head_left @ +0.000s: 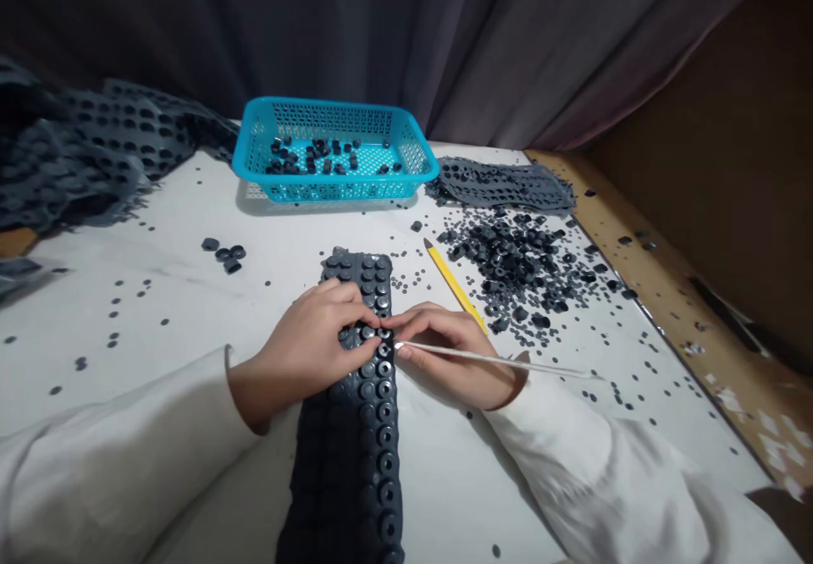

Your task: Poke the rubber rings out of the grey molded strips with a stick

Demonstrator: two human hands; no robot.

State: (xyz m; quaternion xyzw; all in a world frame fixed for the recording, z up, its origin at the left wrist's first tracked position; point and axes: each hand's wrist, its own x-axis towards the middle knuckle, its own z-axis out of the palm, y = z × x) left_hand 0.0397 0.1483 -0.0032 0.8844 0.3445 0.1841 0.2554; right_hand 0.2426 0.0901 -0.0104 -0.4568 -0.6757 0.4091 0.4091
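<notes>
A long dark rubber strip [356, 454] moulded with rows of small rings lies lengthwise on the white table in front of me. My left hand [314, 348] rests on the strip, fingers curled and pinching at a ring near the right edge. My right hand [448, 352] meets it from the right, closed around a thin white stick [508, 362] that points at the same spot. A yellow pencil [454, 284] lies just beyond my right hand.
A turquoise basket [254, 136] holding several black rings stands at the back. A heap of loose black rings [514, 263] lies at the right, with emptied rubber sheets [501, 183] behind it and more sheets [82, 153] at the far left. Small rubber bits dot the white table [158, 352].
</notes>
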